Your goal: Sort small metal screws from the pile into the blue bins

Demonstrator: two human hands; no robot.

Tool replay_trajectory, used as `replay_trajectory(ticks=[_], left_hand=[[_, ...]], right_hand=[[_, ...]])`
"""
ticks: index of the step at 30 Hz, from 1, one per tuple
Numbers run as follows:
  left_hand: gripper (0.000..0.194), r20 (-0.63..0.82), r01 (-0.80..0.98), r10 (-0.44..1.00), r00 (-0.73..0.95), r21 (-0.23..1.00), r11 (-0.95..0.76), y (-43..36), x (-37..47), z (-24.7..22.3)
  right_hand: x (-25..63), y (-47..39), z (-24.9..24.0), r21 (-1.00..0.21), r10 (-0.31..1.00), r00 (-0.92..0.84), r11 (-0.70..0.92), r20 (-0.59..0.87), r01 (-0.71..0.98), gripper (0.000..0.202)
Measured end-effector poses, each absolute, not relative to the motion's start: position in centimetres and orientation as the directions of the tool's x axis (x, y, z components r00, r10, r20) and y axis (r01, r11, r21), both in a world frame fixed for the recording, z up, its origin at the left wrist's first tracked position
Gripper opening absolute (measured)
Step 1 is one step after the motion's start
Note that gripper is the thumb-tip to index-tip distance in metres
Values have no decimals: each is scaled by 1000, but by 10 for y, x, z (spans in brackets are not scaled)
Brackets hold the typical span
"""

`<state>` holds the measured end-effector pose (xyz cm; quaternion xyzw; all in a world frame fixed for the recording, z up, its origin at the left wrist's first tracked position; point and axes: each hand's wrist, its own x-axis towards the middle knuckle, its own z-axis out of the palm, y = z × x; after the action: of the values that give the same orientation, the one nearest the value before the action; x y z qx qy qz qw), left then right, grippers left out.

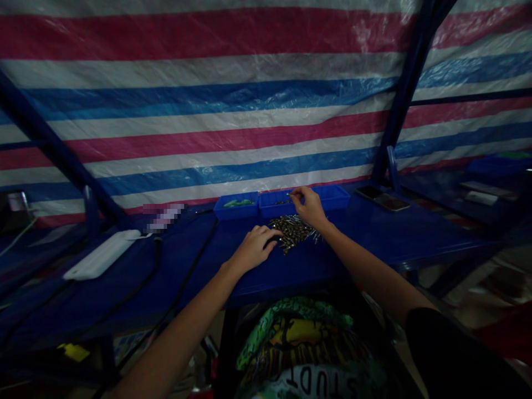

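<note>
A pile of small metal parts [293, 231], brass-coloured with thin silvery ends on its right side, lies on the blue table. My left hand [254, 249] rests at the pile's left edge, its fingers curved and the thumb apart from the index finger. Above the near edge of a blue bin [338, 197], my right hand [310, 206] pinches a small metal part [289, 194] between thumb and fingertips. A few similar bits [279, 203] lie inside that bin. Its exact shape is too small to make out.
Left of the bin stands a smaller blue bin [219, 211] with green things [239, 203] in it. Phones [384, 198] lie at the right. A white power strip [103, 255] and black cables [193, 266] occupy the left. Striped sheeting [233, 133] hangs behind the table.
</note>
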<state>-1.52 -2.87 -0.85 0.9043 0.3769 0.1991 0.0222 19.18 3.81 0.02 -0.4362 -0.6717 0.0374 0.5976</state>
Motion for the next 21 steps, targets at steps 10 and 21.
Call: replay_trajectory(ticks=[10,21], left_hand=[[15,313,710,727,612,188,-678,-26,-15,-9],[13,371,877,850,374,157,-454,-23,-17,-11]], right_hand=[[194,49,-6,-408,584,83,452,808,793,19],[157,6,-5,-264,623,-592,769,511,582,13]])
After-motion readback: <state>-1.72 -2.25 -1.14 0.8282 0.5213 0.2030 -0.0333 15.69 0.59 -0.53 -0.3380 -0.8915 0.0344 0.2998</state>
